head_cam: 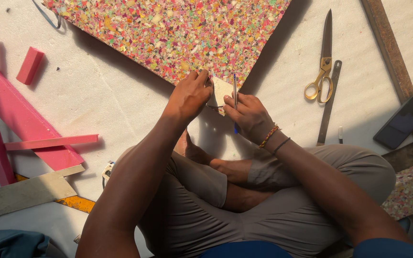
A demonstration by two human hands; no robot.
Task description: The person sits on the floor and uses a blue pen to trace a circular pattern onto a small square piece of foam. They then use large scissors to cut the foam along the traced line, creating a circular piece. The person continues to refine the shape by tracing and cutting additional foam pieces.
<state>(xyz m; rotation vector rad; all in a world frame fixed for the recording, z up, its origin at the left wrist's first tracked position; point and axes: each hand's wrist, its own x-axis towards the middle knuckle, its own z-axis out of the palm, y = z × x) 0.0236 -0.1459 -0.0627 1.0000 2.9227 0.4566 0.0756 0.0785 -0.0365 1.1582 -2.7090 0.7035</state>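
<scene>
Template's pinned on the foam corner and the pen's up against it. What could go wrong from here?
The left hand presses the small template only at one edge, so it may pivot as the pen in the right hand runs along it. The speckled foam sheet looks soft and could dent, making the line wobble.

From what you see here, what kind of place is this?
Probably a foam or upholstery workshop, with work done on the floor. A multicoloured rebonded foam sheet lies there, with pink foam offcuts, large scissors and a flat metal ruler.
</scene>
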